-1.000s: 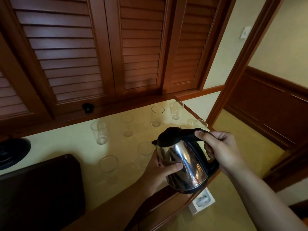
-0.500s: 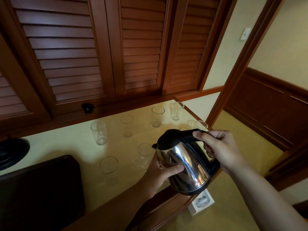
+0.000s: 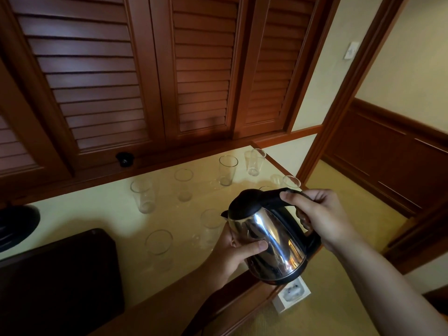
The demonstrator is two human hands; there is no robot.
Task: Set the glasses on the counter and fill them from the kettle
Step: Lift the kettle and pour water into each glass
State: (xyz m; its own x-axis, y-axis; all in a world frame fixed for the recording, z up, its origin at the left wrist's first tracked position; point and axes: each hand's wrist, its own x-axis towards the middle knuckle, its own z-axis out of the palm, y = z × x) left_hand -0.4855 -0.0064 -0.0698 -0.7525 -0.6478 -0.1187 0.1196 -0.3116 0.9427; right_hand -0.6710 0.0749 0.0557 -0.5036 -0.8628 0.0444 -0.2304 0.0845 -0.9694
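A steel kettle with a black lid and handle hangs tilted over the counter's front right part, spout to the left. My right hand grips its black handle. My left hand cups the steel body from the left, thumb across the metal. Several clear glasses stand upright on the pale counter: one at the left, one and another at the back right, one near the front. Just under the spout stands a glass. I cannot tell whether water flows.
A dark tray lies at the front left of the counter. A black round kettle base sits at the left edge. Louvred wooden doors rise behind the counter. A doorway opens on the right, and a white object lies on the floor.
The kettle and both hands have sunk slightly and shifted a little right; the grip is the same. The glasses stand as before.
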